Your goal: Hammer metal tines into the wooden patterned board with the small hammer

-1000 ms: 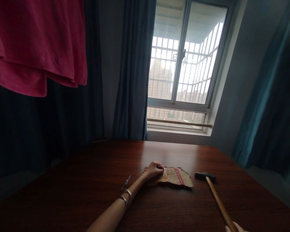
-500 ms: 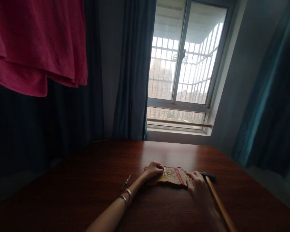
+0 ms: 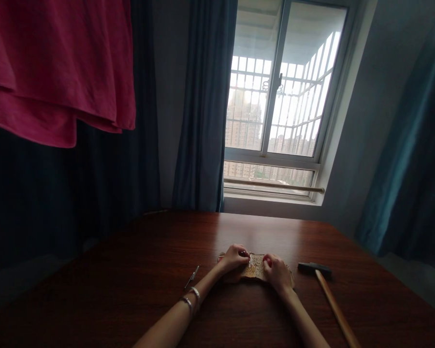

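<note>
A flat tan piece [image 3: 255, 271] with many dark dots or holes and rough edges lies on the table between my hands; its material is unclear. My left hand [image 3: 235, 258] rests over its left part, fingers closed in a pinch. On the right part sits my right hand [image 3: 278, 274], also with thumb and fingers pinched together. Whatever is between the fingertips of either hand is too small to make out. To the right lies a hammer [image 3: 326, 285] with a dark head and wooden handle, untouched. Left of my left forearm are thin metal rods [image 3: 192, 277].
The brown wooden table [image 3: 148, 251] reaches to a wall with a barred window [image 3: 275, 121] and blue curtains [image 3: 205, 106]. A pink cloth [image 3: 61, 67] hangs at the upper left. Two bracelets [image 3: 191, 300] circle my left wrist.
My right hand has moved left, away from the hammer and further over the dotted piece, and its fingers have closed. My left hand stays near the same spot on the piece.
</note>
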`<control>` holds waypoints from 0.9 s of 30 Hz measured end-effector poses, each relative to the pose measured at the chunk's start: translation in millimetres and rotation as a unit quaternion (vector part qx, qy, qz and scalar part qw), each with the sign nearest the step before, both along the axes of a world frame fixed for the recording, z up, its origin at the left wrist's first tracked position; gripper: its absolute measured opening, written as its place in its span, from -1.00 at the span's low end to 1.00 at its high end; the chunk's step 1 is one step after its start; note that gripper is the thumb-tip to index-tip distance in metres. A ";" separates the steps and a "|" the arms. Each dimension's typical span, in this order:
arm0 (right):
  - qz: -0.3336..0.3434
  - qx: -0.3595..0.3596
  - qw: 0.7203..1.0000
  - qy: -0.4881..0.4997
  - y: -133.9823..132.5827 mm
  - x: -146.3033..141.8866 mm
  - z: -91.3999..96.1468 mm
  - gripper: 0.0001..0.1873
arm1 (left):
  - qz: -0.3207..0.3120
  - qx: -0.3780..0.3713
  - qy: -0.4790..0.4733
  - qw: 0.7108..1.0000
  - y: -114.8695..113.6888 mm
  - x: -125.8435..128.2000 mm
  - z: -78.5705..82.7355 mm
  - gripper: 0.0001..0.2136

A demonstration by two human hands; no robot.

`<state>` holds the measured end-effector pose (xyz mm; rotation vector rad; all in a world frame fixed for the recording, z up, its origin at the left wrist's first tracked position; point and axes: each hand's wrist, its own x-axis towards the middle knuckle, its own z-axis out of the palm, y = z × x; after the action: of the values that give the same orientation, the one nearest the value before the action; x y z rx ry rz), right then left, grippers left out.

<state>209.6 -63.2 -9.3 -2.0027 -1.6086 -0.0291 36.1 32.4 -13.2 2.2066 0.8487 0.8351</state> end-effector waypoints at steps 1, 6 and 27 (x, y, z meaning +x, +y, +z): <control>0.000 0.002 1.000 0.001 -0.4 0.3 -0.8 -0.80 | 0.000 -0.001 -0.001 1.000 -0.8 0.1 0.1 -0.80; -0.003 0.011 1.000 0.007 1.1 1.8 -4.8 -0.77 | -0.004 -0.055 -0.027 0.998 2.7 -2.6 5.9 -0.66; -0.014 0.018 1.000 0.013 5.3 3.7 -11.7 -0.80 | 0.167 -0.086 0.410 0.893 -38.3 -169.8 70.7 -0.77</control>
<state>213.3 -58.0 -21.0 -1.9905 -1.5540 -0.0430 -133.7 -6.0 57.4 2.2666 1.6562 -0.1013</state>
